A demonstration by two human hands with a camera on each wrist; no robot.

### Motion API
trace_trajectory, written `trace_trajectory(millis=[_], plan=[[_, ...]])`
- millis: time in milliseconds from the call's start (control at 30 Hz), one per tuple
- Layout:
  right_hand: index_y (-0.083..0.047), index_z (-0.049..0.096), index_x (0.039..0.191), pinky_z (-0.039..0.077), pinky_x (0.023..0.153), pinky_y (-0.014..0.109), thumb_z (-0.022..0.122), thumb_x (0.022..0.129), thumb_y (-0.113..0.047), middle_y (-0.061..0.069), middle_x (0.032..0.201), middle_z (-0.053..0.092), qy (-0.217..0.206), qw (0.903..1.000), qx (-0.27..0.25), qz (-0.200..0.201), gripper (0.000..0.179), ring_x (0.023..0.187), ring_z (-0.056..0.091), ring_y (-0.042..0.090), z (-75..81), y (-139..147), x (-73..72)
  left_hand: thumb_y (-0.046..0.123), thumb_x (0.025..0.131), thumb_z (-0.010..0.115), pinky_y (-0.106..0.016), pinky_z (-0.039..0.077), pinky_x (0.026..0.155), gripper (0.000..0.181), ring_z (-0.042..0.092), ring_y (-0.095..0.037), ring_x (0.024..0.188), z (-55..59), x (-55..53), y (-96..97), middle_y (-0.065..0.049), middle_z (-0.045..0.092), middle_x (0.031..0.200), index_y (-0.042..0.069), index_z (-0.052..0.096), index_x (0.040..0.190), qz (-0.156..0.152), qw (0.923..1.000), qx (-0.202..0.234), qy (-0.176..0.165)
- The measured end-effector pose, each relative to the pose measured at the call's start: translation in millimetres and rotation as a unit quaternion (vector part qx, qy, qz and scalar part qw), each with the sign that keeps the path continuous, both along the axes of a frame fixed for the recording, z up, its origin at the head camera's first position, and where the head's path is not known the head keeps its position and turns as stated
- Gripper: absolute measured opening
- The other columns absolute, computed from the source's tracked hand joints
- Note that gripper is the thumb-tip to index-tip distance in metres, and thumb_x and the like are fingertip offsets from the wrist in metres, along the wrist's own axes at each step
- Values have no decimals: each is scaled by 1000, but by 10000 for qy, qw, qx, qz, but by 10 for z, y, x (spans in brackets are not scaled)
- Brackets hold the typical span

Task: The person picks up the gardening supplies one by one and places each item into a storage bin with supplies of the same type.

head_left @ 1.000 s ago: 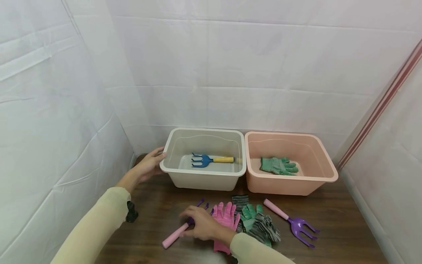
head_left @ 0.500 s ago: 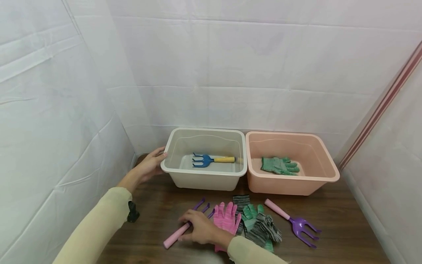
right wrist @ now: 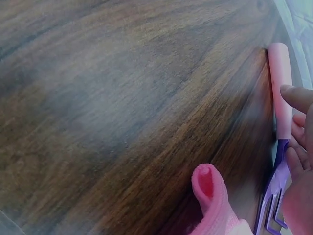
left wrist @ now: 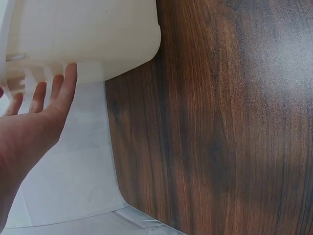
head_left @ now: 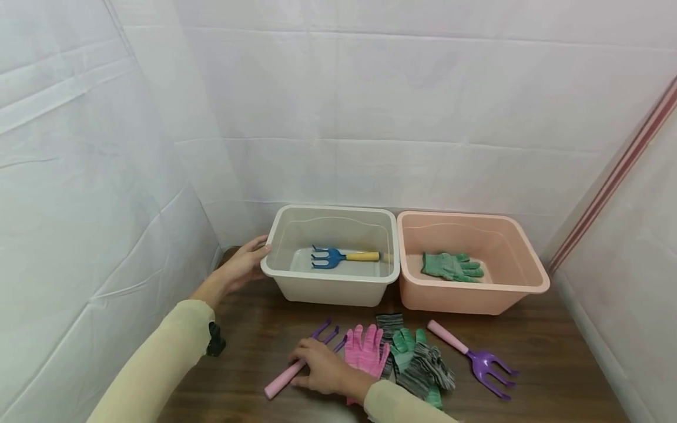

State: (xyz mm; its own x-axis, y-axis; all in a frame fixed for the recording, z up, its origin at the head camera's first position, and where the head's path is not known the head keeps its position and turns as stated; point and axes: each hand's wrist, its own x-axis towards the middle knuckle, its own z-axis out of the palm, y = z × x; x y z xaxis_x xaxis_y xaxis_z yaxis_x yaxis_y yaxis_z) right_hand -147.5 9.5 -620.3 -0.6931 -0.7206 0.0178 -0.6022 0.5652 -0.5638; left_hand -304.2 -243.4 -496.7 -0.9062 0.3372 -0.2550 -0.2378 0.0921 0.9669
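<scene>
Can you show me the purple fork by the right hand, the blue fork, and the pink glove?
Purple fork [right wrist: 282, 120]: right wrist view, on its pink handle.
Blue fork [head_left: 334, 258]: head view, on its blue head.
Pink glove [head_left: 366, 356]: head view, on its broad middle below the fingers.

Little fork [head_left: 288, 376] is lying on the counter [head_left: 238, 329], its smooth pink handle pointing to the near left and its purple tines angling away. Right hand [head_left: 324, 367] is pinching it around the handle's tine end. Off-white plastic bin [head_left: 330, 290] is sitting upright farther back, left hand [head_left: 243, 265] resting against its left end.
</scene>
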Motion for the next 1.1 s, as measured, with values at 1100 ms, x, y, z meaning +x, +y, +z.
trace_trajectory(millis=[1100], plan=[[-25, 72, 104, 47, 85, 14, 86, 89, -21, -14, 101, 59, 1732, 9774, 784, 924, 21, 94, 52, 2, 15, -123, -110, 25, 117, 41, -69, 39, 113, 60, 37, -50, 149, -6, 3, 3, -23, 22, 172, 10, 16, 170, 156, 9999, -7, -48]])
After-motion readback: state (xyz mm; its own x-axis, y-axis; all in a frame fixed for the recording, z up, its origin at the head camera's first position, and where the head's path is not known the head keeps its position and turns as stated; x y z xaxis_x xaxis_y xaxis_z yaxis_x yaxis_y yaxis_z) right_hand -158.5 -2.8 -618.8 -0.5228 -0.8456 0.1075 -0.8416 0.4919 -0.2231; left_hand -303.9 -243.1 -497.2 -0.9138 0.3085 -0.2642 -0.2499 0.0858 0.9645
